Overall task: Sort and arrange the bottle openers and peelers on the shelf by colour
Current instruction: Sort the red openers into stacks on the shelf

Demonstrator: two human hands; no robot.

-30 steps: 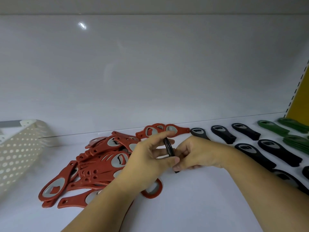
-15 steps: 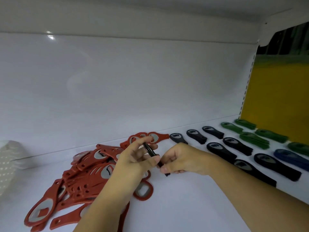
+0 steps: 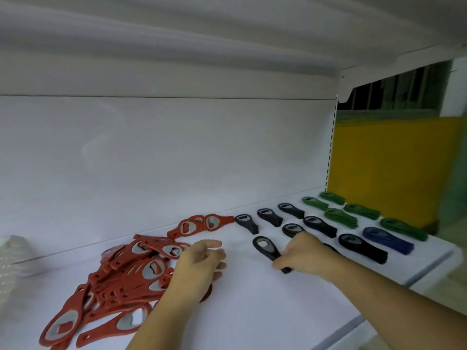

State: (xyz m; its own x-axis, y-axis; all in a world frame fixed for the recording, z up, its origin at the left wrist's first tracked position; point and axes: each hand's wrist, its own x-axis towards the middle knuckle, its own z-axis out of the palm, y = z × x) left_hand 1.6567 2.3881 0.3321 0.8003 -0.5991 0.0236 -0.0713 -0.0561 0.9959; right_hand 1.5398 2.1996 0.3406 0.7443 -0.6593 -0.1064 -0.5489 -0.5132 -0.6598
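A black bottle opener (image 3: pixel 265 248) lies flat on the white shelf (image 3: pixel 265 311), its handle end pinched by my right hand (image 3: pixel 307 253). My left hand (image 3: pixel 199 263) hovers empty with fingers apart over the right edge of a loose pile of red openers (image 3: pixel 121 274). Two more red openers (image 3: pixel 199 226) lie by the back wall. Several black openers (image 3: pixel 290 218) lie in rows to the right, then green ones (image 3: pixel 341 213) and a blue stack (image 3: pixel 386 239) near the shelf's right end.
A white perforated basket (image 3: pixel 12 256) stands at the far left. The shelf's front edge (image 3: pixel 353 322) runs diagonally at the lower right. A yellow wall (image 3: pixel 394 168) lies beyond the shelf's right end. The upper shelf hangs overhead.
The black opener, held up edgewise between both hands before, now lies flat on the shelf to the right. My left hand has let go of it. The view has swung right.
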